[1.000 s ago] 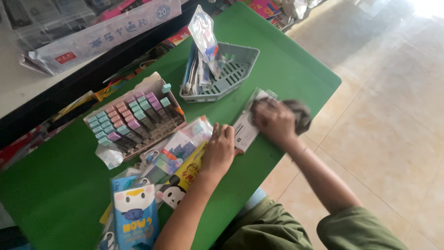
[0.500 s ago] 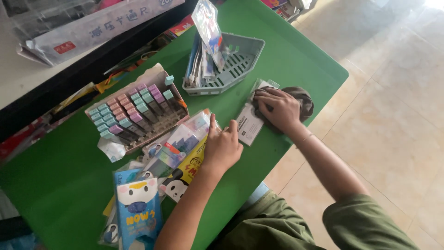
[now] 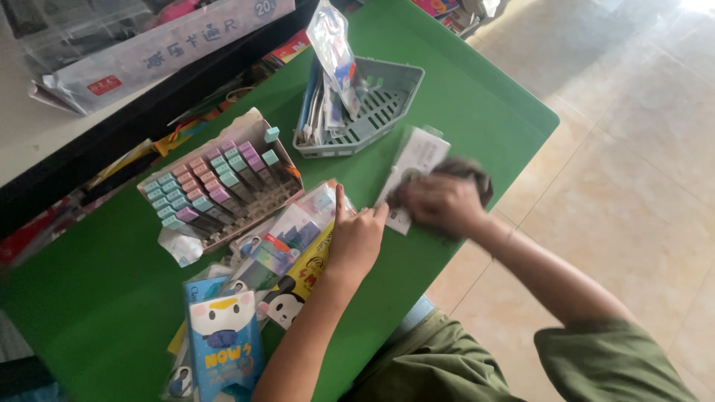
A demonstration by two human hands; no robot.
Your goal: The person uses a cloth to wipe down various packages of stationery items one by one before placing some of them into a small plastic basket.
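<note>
My right hand [image 3: 436,202] is blurred and closed on a dark grey cloth [image 3: 471,170], pressing it onto a flat white packet [image 3: 418,155] on the green table [image 3: 462,97]. My left hand [image 3: 357,236] lies on the table just left of that packet, fingers together with the index finger pointing up. It touches a pile of clear and yellow stationery packets [image 3: 294,238]. Whether it grips one I cannot tell.
A cardboard box of pastel-capped markers [image 3: 220,190] sits left of centre. A grey slotted basket [image 3: 376,112] holding packets stands behind the hands. Blue cartoon packets [image 3: 222,339] lie at the near edge. A shelf with a long white package [image 3: 160,48] runs along the back. Tiled floor lies right.
My right hand has slid the cloth across the white packet toward the left. My left hand has stayed by the packet pile. The camera has drawn closer.
</note>
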